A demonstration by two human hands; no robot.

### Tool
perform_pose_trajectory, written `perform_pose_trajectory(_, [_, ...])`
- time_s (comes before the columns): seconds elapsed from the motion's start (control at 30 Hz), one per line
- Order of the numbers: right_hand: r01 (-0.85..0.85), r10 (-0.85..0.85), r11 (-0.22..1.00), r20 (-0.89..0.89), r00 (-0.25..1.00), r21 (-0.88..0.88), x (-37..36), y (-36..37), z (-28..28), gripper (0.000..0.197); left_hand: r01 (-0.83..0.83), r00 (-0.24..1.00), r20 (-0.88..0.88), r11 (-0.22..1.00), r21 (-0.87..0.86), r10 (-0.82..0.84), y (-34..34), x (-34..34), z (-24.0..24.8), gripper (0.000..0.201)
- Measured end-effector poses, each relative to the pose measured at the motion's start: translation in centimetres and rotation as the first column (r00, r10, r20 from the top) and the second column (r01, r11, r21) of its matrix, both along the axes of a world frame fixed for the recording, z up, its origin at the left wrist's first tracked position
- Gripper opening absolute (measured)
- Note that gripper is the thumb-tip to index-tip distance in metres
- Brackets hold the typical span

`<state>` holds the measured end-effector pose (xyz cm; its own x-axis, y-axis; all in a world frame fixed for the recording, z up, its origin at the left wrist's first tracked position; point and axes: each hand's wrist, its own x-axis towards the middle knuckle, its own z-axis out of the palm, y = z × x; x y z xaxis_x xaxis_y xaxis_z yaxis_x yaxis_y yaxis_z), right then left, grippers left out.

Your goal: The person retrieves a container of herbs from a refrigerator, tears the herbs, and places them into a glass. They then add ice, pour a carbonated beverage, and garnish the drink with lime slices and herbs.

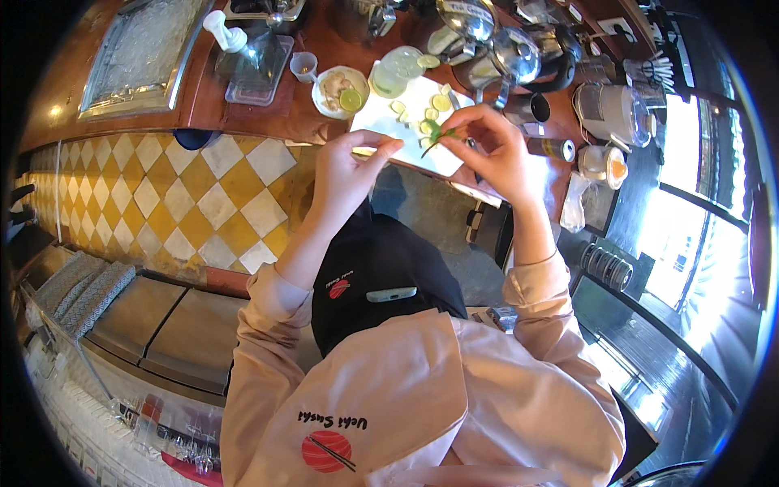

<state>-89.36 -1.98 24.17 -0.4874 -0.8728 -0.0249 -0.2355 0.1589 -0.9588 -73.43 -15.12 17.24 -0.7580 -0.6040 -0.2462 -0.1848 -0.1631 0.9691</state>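
Over the near edge of a white cutting board [365, 122], my right hand [497, 154] pinches a small sprig of green leaves [434, 134] between thumb and fingertips. Facing it, my left hand [347, 166] has its thumb and fingertips pressed together; whatever they hold, if anything, is too small to make out. Several cut lime slices [441, 102] lie scattered on the board beyond my hands. At the board's far side stands a glass [389, 79] with a pale drink and a lime slice on its rim. A bowl [320, 91] left of the board holds pale pieces and a lime half.
Metal pitchers [515, 55] crowd the counter's far right. A can [552, 148], a jar [602, 166] and a juicer-like appliance [613, 112] stand right of my right hand. Leftward are a small clear cup [303, 66], a pump bottle [225, 34] and an ice bin [134, 57].
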Motion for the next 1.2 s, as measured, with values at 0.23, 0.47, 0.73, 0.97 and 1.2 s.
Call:
perform_pose_trajectory(0.23, [0.251, -0.160, 0.954, -0.427, 0.890, 0.165, -9.6, -6.2, -5.5, 0.014, 0.541, 0.834, 0.481, 0.567, -0.621, -0.269, -7.4, -1.5, -8.2, 0.015])
perform_pose_trajectory(0.47, [0.251, -0.131, 0.961, -0.607, 0.784, 0.117, -11.3, -10.0, -9.4, 0.013, 0.631, 0.737, 0.581, 0.659, -0.408, -0.346, -9.5, -3.7, -9.0, 0.031])
perform_pose_trajectory(0.73, [0.244, -0.122, 0.964, -0.635, 0.763, 0.107, -11.5, -10.0, -11.5, 0.011, 0.587, 0.783, 0.499, 0.707, -0.394, -0.372, -11.0, -5.5, -9.2, 0.031])
perform_pose_trajectory(0.97, [0.158, 0.051, 0.957, -0.676, 0.735, 0.245, -11.8, -9.6, -10.6, 0.015, 0.519, 0.832, 0.428, 0.767, -0.377, -0.353, -10.9, -6.2, -9.4, 0.024])
perform_pose_trajectory(1.2, [0.057, 0.120, 0.980, -0.800, 0.588, 0.189, -12.8, -8.8, -11.5, 0.018, 0.502, 0.859, 0.361, 0.736, -0.455, -0.363, -11.5, -8.8, -8.2, 0.026])
